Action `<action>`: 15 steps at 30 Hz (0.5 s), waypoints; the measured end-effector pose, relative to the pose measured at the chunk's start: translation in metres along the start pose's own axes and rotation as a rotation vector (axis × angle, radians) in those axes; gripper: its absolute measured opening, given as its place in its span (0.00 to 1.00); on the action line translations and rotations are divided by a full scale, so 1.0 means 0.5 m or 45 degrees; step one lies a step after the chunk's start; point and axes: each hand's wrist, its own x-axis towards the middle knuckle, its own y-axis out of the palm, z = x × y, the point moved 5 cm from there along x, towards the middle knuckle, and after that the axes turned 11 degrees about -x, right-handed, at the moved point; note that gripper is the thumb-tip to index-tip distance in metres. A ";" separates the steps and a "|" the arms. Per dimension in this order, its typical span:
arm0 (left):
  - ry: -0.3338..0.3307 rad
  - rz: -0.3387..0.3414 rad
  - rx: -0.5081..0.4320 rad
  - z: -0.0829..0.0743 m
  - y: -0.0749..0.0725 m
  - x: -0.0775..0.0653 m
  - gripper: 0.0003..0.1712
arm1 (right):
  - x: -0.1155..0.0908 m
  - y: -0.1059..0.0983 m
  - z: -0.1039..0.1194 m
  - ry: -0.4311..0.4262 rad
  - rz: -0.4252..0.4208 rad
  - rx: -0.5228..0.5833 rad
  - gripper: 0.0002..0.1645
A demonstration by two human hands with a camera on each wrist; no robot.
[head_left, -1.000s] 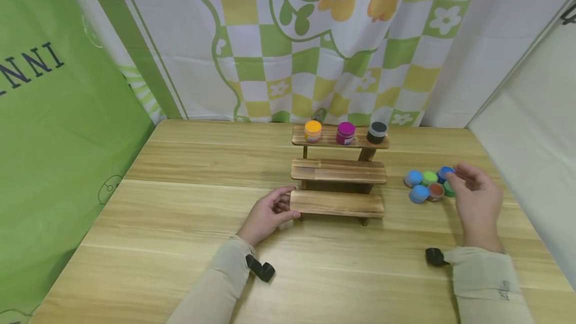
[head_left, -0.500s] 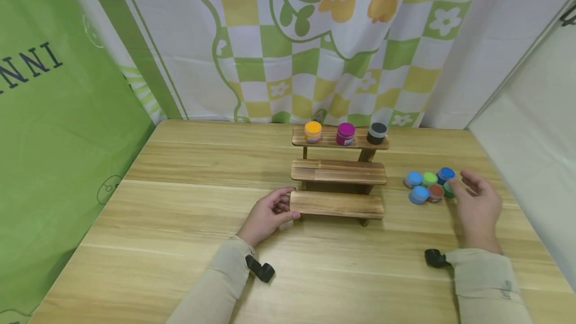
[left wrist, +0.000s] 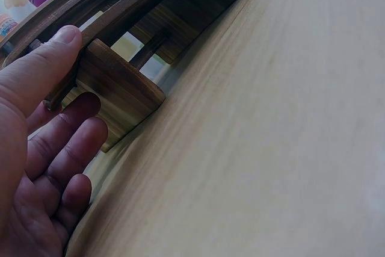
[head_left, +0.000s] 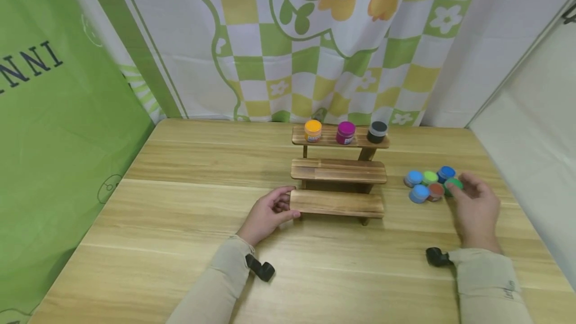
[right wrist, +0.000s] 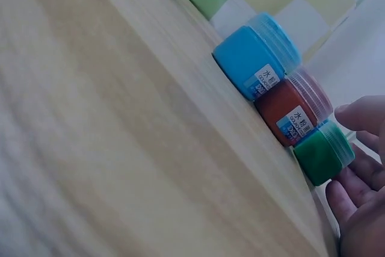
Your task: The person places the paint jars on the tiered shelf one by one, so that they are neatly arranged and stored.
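A three-tier wooden display stand (head_left: 338, 171) stands on the table. My left hand (head_left: 269, 215) grips the left end of its lowest shelf, thumb on the shelf and curled fingers under and beside it, as the left wrist view shows. At the right, my right hand (head_left: 478, 209) holds a small green paint jar (right wrist: 325, 153) between thumb and fingers at the edge of a jar cluster. Beside it sit a brown paint jar (head_left: 435, 192), a dark blue one (head_left: 446, 174), a light green one (head_left: 429, 178) and two light blue paint jars (head_left: 419, 194).
On the top shelf stand an orange paint jar (head_left: 313, 131), a purple one (head_left: 346, 133) and a black one (head_left: 377, 132). A checked, flowered curtain (head_left: 333, 64) hangs behind the wooden table (head_left: 180, 204). Green cloth (head_left: 58, 129) borders the left side.
My right hand has shifted from beside the dark blue jar down to the green jar, whose lid now shows more. My left hand stays on the stand.
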 end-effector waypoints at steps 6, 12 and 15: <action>-0.003 -0.001 -0.001 0.002 0.000 0.000 0.38 | 0.002 -0.001 -0.001 -0.026 0.012 -0.185 0.38; -0.003 0.002 0.006 0.000 0.000 0.000 0.38 | 0.004 -0.003 -0.002 -0.035 0.025 -0.303 0.40; -0.005 0.003 0.008 -0.001 0.000 0.000 0.38 | 0.004 -0.003 -0.001 -0.043 0.034 -0.332 0.40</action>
